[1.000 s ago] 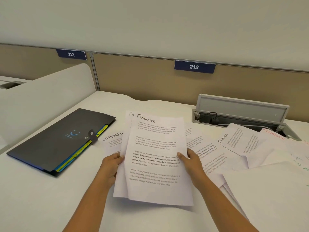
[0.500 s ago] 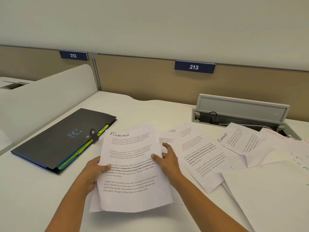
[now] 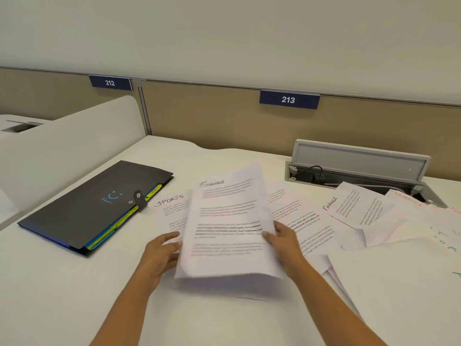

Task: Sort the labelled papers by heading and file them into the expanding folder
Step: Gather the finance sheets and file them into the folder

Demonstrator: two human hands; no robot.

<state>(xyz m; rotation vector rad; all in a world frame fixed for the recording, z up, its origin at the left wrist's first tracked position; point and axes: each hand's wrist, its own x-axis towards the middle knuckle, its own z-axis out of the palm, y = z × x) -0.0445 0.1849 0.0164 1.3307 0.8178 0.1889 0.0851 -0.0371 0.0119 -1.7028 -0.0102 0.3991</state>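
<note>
Forearms [image 3: 124,308] reaching forward, left hand [image 3: 162,255] and right hand [image 3: 284,242] gripping opposite side edges of tilted Finance sheets [image 3: 229,228]

The left forearm [image 3: 124,308] at the lower left of centre and the right forearm [image 3: 331,303] at the lower right of centre are being shown bare along their whole visible length, and the left hand [image 3: 162,253] and right hand [image 3: 284,242] near mid-frame are likewise being shown bare.
</note>
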